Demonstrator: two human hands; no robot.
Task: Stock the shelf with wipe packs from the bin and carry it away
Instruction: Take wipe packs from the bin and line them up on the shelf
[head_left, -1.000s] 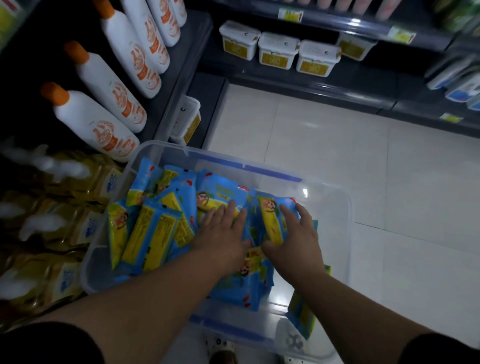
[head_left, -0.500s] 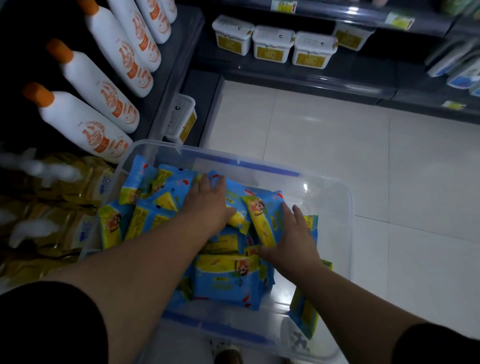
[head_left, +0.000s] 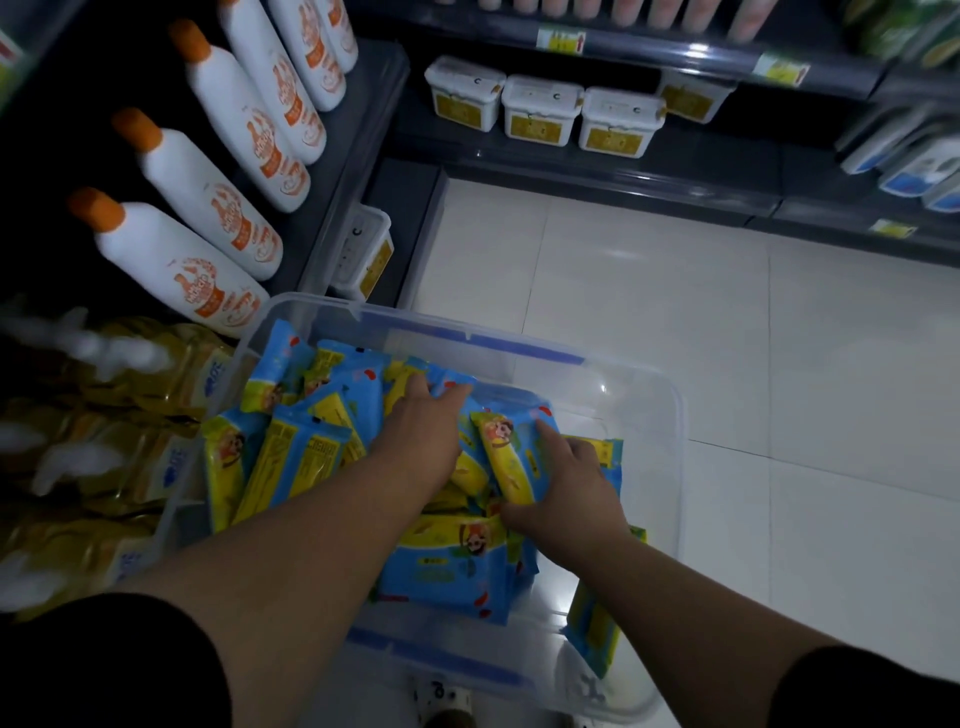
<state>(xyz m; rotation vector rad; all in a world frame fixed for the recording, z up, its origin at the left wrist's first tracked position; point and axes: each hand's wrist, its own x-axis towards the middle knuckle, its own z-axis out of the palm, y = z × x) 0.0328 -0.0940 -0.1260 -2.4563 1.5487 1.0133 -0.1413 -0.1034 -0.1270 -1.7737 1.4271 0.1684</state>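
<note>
A clear plastic bin (head_left: 673, 431) with blue latches stands on the floor beside the left shelf (head_left: 358, 156). It holds several blue and yellow wipe packs (head_left: 291, 462), some upright, some flat. My left hand (head_left: 423, 436) reaches into the middle of the pile, its fingertips curled down over the far edge of a bunch of packs. My right hand (head_left: 571, 493) grips the same bunch from the right, thumb against its near end and fingers laid over an upright pack (head_left: 506, 457). One pack (head_left: 592, 639) leans against the bin's near right wall.
White bottles with orange caps (head_left: 171, 260) lie in a row on the left shelf, with yellow pouches (head_left: 130, 395) below them. White tubs (head_left: 540, 109) sit on the far low shelf. A tiled floor (head_left: 727, 338) lies to the right. My shoe (head_left: 441, 701) shows under the bin.
My left hand has pushed farther forward and down into the pile. My right hand has closed round the upright packs, and the packs between the hands have bunched together.
</note>
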